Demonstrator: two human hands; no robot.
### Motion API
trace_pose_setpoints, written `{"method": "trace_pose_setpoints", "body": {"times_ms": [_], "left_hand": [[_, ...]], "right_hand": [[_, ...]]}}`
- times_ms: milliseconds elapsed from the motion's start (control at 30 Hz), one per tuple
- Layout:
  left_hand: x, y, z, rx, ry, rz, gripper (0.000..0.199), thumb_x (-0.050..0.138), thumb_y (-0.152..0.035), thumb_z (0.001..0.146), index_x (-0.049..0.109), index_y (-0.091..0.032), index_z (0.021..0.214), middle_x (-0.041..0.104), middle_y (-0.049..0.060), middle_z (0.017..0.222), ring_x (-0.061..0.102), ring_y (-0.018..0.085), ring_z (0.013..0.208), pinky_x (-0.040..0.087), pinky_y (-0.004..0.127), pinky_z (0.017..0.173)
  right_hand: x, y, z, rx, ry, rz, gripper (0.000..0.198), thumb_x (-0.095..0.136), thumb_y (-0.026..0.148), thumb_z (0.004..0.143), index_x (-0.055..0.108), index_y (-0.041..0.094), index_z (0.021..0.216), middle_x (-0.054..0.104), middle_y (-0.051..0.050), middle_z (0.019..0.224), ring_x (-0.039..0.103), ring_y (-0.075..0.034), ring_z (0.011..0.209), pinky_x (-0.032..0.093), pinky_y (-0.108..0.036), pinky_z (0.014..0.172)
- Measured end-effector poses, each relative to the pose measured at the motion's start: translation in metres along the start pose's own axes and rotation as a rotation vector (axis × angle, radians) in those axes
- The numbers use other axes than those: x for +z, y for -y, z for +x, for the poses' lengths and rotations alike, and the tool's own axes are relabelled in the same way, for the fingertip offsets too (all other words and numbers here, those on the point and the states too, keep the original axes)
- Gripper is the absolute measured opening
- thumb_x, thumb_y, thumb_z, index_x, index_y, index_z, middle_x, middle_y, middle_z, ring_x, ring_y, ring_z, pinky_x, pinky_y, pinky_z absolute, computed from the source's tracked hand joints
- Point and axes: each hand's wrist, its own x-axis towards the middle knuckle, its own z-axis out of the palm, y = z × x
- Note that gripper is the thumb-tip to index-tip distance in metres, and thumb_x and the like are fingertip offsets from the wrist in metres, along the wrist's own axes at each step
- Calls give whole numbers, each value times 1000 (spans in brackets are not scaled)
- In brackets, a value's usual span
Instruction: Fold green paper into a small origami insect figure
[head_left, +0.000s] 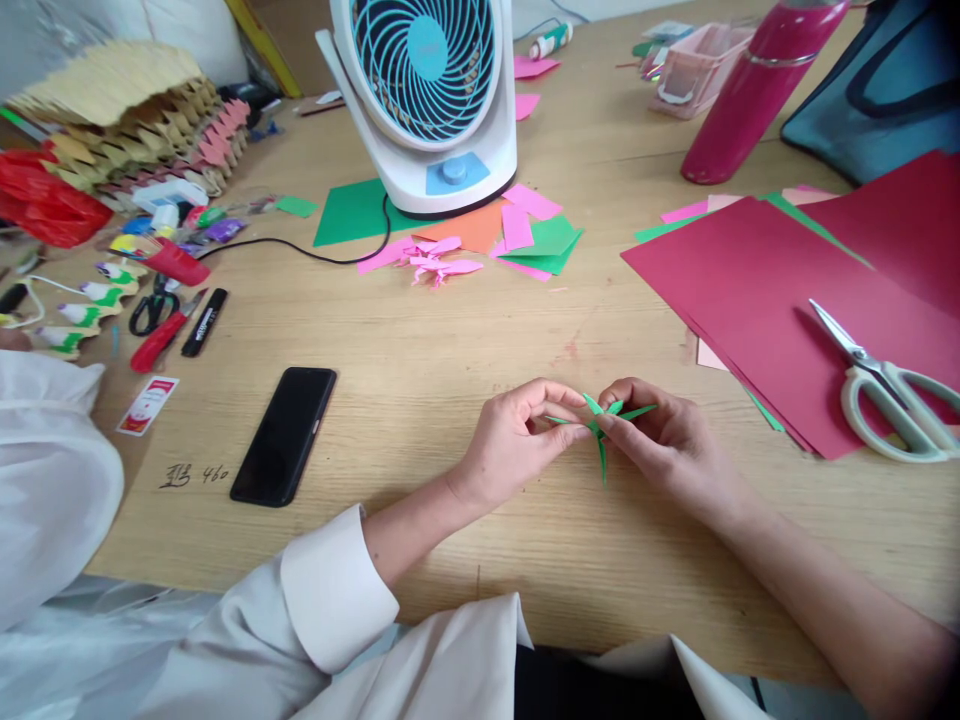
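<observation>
A small green folded-paper piece (602, 450) with several thin points is held just above the table, in front of me. My left hand (521, 430) pinches it from the left between thumb and fingers. From the other side my right hand (664, 440) grips it, thumb on top near its middle. Part of the folded paper is hidden behind my fingers. Farther back, pink folded-paper pieces (439, 262) lie together by loose pink and green sheets (547, 243).
A white fan (427, 90) stands at the back. Scissors (885, 385) rest on red paper sheets (757, 290) to the right, before a pink bottle (761, 95). Leftward lie a black phone (283, 435), a red-handled knife (161, 335) and a marker (204, 322).
</observation>
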Motion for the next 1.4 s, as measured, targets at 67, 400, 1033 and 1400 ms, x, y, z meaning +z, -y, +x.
{"method": "trace_pose_setpoints", "body": {"times_ms": [67,400,1033,1400], "left_hand": [[-1,-1,0,-7,11,-1,17,72,-21,81,68,-15,95,74,3,80,64,9,63,47,18,57],[-7,-1,1,12,108,-42,31,59,-26,93,65,-15,122,75,8,103,70,17,92,53,25,77],[-4,4,2,-25,85,-53,30,75,-22,79,61,-17,105,67,-1,76,64,10,71,49,22,69],[-5,4,3,-62,-21,-278,28,80,-34,75,64,-13,84,61,-2,70,53,6,63,43,17,57]], "right_hand": [[-2,0,0,21,3,-1,24,72,39,84,58,20,85,49,3,65,41,-12,60,31,-25,53],[-5,4,3,39,-15,24,26,73,41,81,58,20,83,50,4,63,39,-9,55,29,-24,50],[-5,4,-1,-29,130,-37,25,56,46,95,60,21,95,60,-2,81,55,-16,75,43,-28,67],[9,-6,-3,-152,69,45,18,74,30,84,61,24,96,60,-1,89,58,-16,84,49,-28,77]]}}
